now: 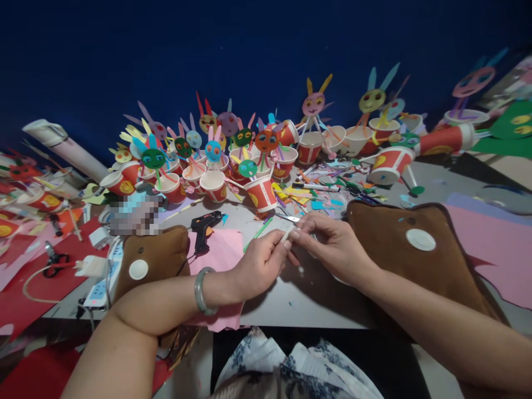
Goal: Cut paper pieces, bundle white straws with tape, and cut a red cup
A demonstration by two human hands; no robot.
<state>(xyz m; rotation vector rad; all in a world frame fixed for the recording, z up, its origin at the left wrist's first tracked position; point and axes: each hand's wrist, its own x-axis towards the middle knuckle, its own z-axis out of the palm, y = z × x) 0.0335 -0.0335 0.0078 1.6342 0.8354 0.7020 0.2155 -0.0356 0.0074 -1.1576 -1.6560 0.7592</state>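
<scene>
My left hand (260,265) and my right hand (328,244) meet above the table's front edge. Both pinch a small white strip or stick (287,234) between their fingertips; what it is exactly I cannot make out. A green bangle (200,290) circles my left wrist. My left forearm rests on a brown cushion (154,257) and my right forearm lies across a larger brown cushion (409,252). A black glue gun (203,226) lies on pink paper (222,249) just left of my left hand.
Several red-and-white paper cups with bunny-face toppers (261,191) crowd the back of the table. Paper scraps and pens (318,191) litter the middle. Scissors (54,259) lie on red paper at left, near a power strip (97,291). Pink sheets (494,244) lie at right.
</scene>
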